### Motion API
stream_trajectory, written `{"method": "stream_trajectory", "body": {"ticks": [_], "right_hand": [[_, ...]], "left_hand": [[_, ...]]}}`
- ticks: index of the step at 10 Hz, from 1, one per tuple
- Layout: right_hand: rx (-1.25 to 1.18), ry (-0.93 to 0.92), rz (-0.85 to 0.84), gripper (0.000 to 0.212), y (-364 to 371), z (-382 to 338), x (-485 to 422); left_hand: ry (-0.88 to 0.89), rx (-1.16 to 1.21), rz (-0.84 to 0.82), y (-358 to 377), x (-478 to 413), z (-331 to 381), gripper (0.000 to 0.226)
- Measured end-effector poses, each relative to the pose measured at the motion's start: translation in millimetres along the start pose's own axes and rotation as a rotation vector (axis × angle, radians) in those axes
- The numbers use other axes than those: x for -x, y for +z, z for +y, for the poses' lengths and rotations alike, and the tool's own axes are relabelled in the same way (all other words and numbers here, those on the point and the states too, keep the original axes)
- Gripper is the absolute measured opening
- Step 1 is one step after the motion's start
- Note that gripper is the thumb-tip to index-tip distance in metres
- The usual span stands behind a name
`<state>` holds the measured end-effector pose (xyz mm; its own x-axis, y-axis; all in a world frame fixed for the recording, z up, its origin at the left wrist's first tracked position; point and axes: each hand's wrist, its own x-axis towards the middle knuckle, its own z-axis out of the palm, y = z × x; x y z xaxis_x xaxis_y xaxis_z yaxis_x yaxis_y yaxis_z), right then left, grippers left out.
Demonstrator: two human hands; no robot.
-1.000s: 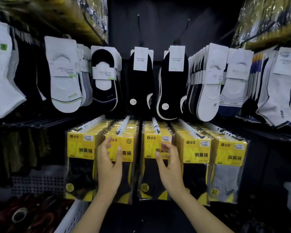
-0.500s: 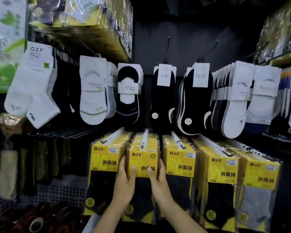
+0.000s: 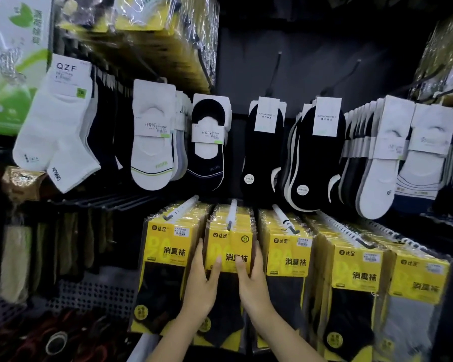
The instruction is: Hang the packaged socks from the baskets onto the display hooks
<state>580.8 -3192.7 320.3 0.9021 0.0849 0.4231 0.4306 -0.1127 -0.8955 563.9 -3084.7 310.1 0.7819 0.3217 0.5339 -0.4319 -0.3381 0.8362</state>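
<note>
Packaged socks (image 3: 229, 246), yellow card, dark sock: front pack of the second stack from the left in the lower row. It hangs on a white display hook (image 3: 231, 212) that juts out at 12 o'clock above it.

Head view, item by item:
- left hand (image 3: 202, 291): at 9 o'clock of the pack, fingers along its left edge, thumb on the yellow front; grip holding the pack.
- right hand (image 3: 254, 288): at 3 o'clock of the pack, fingers along its right edge, thumb on the front; grip holding the same pack.
- neighbouring stack (image 3: 165, 257): same yellow packs, touching at 9 o'clock; more such stacks at 3 o'clock, each on its own hook.
- black no-show socks (image 3: 263, 152): upper row, 12 o'clock.
- white ankle socks (image 3: 55, 126), marked QZF: 10 o'clock.
- perforated basket (image 3: 89, 296): 8 o'clock, low; contents too blurred to tell.
</note>
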Motion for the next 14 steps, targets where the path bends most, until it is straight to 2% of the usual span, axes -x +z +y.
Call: {"method": "stream_trajectory", "body": {"ticks": [1, 2, 3, 4, 5, 6, 9, 10, 12, 14], "right_hand": [[0.022, -0.116, -0.004, 0.066, -6.2, -16.3, 12.0], [0.083, -0.229, 0.044, 0.059, -9.6, -32.1, 20.8], [0.093, -0.249, 0.045, 0.036, -2.2, -38.7, 26.8], [0.052, -0.115, -0.174, 0.039, 19.2, -41.4, 32.2], [0.025, 0.003, -0.309, 0.061, 46.1, -42.8, 27.9], [-0.024, 0.061, -0.336, 0.068, 70.5, -46.2, 17.6], [-0.109, 0.142, -0.185, 0.063, 110.4, -40.1, -13.5], [-0.094, 0.207, -0.158, 0.066, 116.4, -25.4, -4.6], [-0.097, 0.258, -0.138, 0.061, 123.6, -21.1, 2.4], [-0.083, 0.376, -0.239, 0.064, 99.3, -37.6, 41.9]], "left_hand": [[0.018, 0.008, 0.000, -14.7, 17.1, 10.5, 0.075], [0.078, -0.002, 0.089, -41.4, 24.3, 22.1, 0.062], [0.109, -0.048, 0.280, -72.2, 16.7, 21.5, 0.050], [0.008, -0.081, 0.285, -93.0, -0.5, 8.4, 0.061], [-0.141, -0.123, 0.137, -100.1, -19.4, -7.9, 0.072], [-0.165, -0.041, 0.085, -105.4, -34.8, -20.0, 0.073], [-0.197, 0.103, 0.033, -108.3, -53.4, -37.5, 0.058], [-0.230, 0.143, 0.049, -109.8, -48.8, -47.5, 0.068], [-0.303, 0.076, 0.026, -109.2, -31.9, -61.2, 0.063], [-0.327, -0.017, 0.175, -110.5, 16.5, -35.8, 0.072]]}}
